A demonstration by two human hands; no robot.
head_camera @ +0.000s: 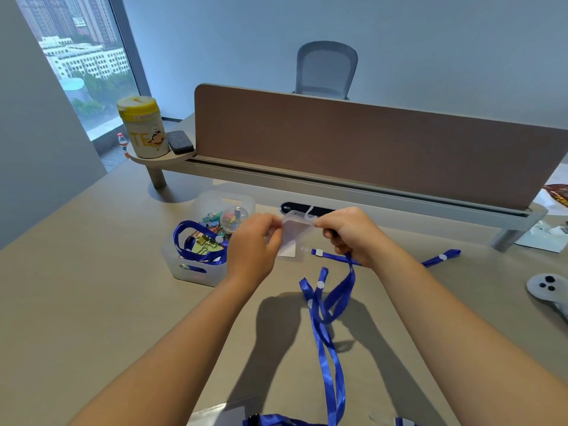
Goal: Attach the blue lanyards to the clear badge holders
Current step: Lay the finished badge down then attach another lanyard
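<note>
Both hands pinching clear badge holder (292, 238) top: left hand (255, 241) left corner, right hand (347, 233) right corner plus blue lanyard (335, 290) trailing below, so clip end sits nearer right.

The right hand (347, 232) hides where the blue lanyard (330, 305) meets the clear badge holder (292, 238). That lanyard runs off the bottom edge. The game controller (550, 292) is cut by the right edge. Print on the wipes canister (143, 127) stays unreadable.
</note>
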